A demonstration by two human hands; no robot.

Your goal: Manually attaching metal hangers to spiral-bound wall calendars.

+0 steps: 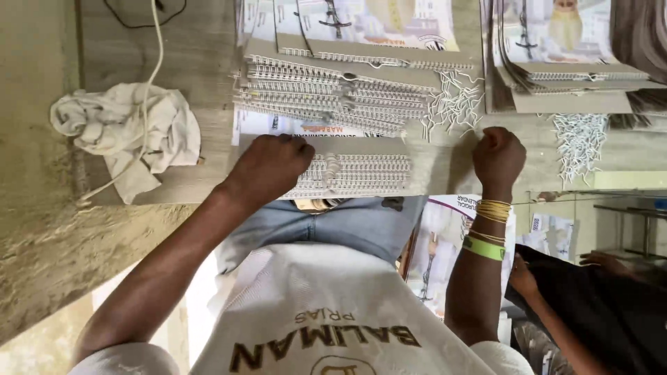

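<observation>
Left hand presses wire-bound calendar; right hand fisted.

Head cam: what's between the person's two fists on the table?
In the head view, a wire-bound grey-card calendar lies between the left hand and the right hand. The left hand rests on its edge; bare tabletop separates it from the right hand.

Paper, wire and cloth on a matt wooden table

Glossy printed calendar sheets, white wire bindings, grey matt cardboard backs, crumpled white cloth near the table's left edge.
</observation>
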